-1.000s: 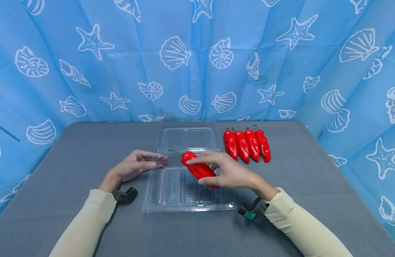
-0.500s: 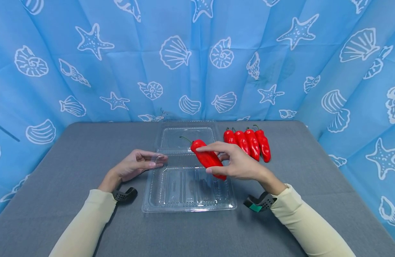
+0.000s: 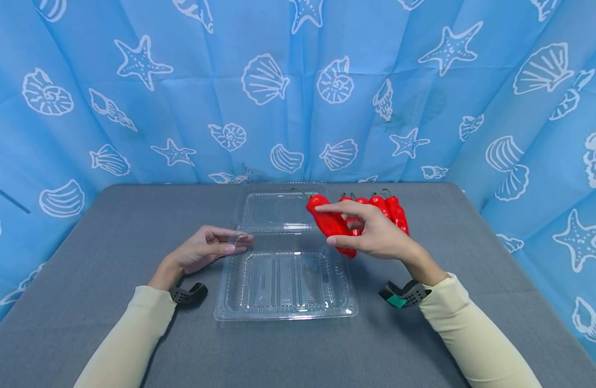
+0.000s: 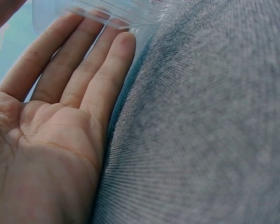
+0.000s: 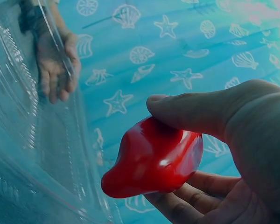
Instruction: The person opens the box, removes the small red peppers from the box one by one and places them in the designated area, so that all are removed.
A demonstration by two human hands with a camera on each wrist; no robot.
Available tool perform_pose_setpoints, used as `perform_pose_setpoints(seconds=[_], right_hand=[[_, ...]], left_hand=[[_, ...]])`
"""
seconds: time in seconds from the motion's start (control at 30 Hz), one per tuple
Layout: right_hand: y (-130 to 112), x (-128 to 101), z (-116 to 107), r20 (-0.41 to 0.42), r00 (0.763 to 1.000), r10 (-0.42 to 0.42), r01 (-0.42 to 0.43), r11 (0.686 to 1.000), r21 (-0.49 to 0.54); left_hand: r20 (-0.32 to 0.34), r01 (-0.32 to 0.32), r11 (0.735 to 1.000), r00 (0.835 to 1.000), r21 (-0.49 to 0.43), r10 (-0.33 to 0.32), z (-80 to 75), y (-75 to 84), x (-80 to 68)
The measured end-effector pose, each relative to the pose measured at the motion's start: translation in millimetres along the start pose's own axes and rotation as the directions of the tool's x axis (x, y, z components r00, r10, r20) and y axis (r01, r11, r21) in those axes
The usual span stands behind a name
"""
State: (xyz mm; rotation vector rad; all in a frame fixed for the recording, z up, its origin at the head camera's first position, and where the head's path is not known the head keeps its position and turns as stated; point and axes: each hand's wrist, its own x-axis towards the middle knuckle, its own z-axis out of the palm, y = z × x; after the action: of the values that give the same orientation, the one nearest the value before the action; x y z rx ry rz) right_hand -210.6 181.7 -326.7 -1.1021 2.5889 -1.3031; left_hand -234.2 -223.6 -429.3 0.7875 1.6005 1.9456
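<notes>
Blue seashell curtains [image 3: 288, 97] surround grey tabletop [image 3: 109, 242] bearing clear clamshell tray [image 3: 283, 280].

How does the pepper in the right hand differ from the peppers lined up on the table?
The held pepper is gripped in the right hand, lifted off the table; the row of peppers lies on it untouched. The held pepper is single and slanted; the row lies side by side. All are red with green stems.
</notes>
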Motion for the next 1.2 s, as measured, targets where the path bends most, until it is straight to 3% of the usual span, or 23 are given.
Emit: perform_pose_setpoints(seconds=[0.27,0.53,0.83,1.2], right_hand=[[5,-3,-14,-0.030,0.996,0.090,-0.090,0.996,-0.002],[16,-4,-26,-0.050,0.989,0.142,-0.139,0.988,0.061],[23,-6,-40,-0.078,0.966,0.248,-0.242,0.967,0.076],[35,-11,-54,-0.113,0.956,0.271,-0.261,0.961,0.093]], left_hand=[[0.018,-0.014,1.000,1.000,-0.004,0.014,-0.9,-1.4,-0.4],[0.011,-0.009,1.000,1.000,0.004,0.009,0.3,0.4,-0.7],[0.035,-0.019,1.000,0.999,-0.010,0.019,-0.7,-0.4,-0.5],[0.028,-0.014,1.000,1.000,-0.012,0.015,-0.3,0.2,-0.5]])
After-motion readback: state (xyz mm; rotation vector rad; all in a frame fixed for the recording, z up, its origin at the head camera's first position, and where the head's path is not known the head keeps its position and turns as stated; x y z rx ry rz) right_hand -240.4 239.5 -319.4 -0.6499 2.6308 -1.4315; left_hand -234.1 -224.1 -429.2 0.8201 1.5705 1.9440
